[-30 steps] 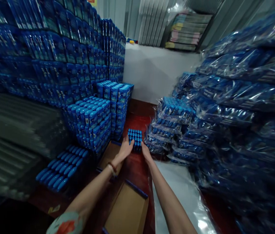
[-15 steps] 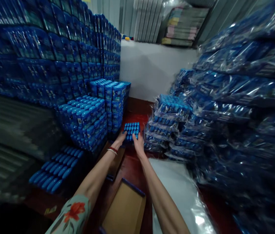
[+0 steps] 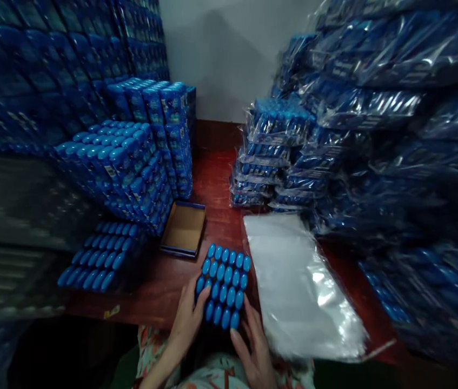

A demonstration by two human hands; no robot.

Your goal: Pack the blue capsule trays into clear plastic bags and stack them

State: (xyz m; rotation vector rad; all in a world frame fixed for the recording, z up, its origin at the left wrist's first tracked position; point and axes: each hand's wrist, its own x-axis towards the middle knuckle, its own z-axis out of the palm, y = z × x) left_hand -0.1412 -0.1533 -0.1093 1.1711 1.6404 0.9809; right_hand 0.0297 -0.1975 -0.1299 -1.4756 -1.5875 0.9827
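Observation:
A block of blue-capped bottles point(image 3: 223, 286), set in close rows, is between my hands near the table's front edge. My left hand point(image 3: 188, 316) grips its left side, the thumb lying over a cap. Against the right near corner my right hand point(image 3: 255, 343) presses with fingers and thumb. Whatever lies under the bottles is hidden. Just beyond, to the left, is a shallow cardboard tray point(image 3: 183, 227) with a dark blue rim. Flat clear plastic bags point(image 3: 293, 281) lie in a stack right of the bottles.
Tall stacks of blue bottles point(image 3: 127, 162) stand on the left, with a lower group of bottles point(image 3: 99, 259) before them. Plastic-wrapped bottle packs point(image 3: 277, 140) are piled high on the right. A white panel point(image 3: 229, 65) backs the red-brown table point(image 3: 216, 178).
My hands have brought the bottle block from the far part of the table towards my body. The nearer cardboard tray no longer shows. My view has tilted down.

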